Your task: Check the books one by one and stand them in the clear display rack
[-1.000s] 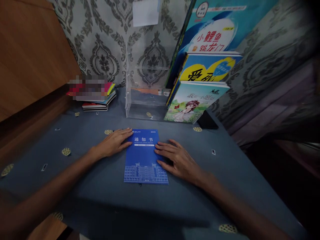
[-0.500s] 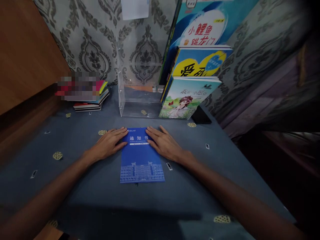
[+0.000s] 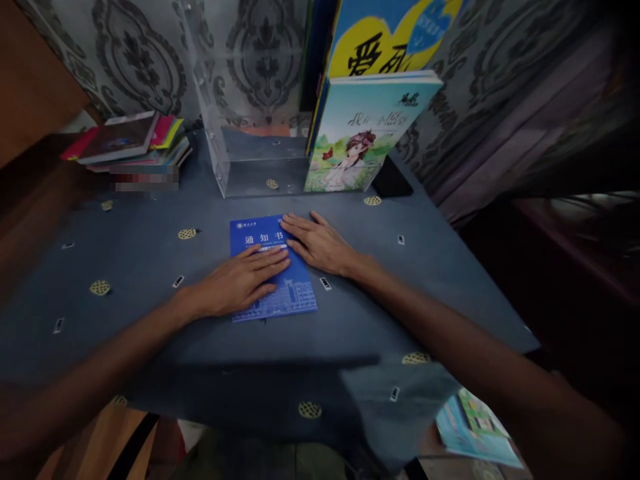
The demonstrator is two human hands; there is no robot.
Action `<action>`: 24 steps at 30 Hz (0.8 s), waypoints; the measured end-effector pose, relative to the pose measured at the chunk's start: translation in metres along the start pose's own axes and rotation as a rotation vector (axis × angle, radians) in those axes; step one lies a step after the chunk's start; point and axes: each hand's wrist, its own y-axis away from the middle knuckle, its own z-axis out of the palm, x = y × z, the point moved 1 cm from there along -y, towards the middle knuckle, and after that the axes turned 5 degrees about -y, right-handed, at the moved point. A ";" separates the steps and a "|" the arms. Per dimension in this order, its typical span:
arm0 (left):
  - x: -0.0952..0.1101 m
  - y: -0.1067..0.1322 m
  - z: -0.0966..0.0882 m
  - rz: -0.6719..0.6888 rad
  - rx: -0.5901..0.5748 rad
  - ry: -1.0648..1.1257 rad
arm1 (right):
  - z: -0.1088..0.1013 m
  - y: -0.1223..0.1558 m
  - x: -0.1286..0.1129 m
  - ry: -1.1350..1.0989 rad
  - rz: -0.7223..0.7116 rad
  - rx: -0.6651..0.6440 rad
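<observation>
A blue booklet with white Chinese characters lies flat and closed on the cloth-covered table. Across its middle and left side rests my left hand, palm down with the fingers stretched out. My right hand lies at the booklet's upper right edge, its fingers spread and their tips on the cover. Neither hand grips anything. The left fingers hide part of the cover's centre.
Behind the booklet stands a clear acrylic rack, with picture books upright at its right. A black phone-like slab lies beside them. Stacked books sit at the back left. Another book lies low at the right, below the table edge.
My left hand has slid from the booklet's upper left edge down and right onto its middle. My right hand stays at the upper right. The view has tilted downward.
</observation>
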 end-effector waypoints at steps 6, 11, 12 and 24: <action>0.047 -0.018 0.007 0.193 -0.150 0.045 | 0.003 0.000 0.004 -0.013 -0.018 0.018; 0.058 0.001 0.005 0.217 -0.196 0.044 | 0.005 0.001 0.006 -0.016 -0.030 0.024; 0.059 0.008 0.005 0.212 -0.196 0.038 | 0.005 0.001 0.006 -0.014 -0.030 0.018; 0.059 0.076 0.015 -0.055 0.023 -0.067 | 0.008 0.030 -0.008 0.024 -0.126 -0.012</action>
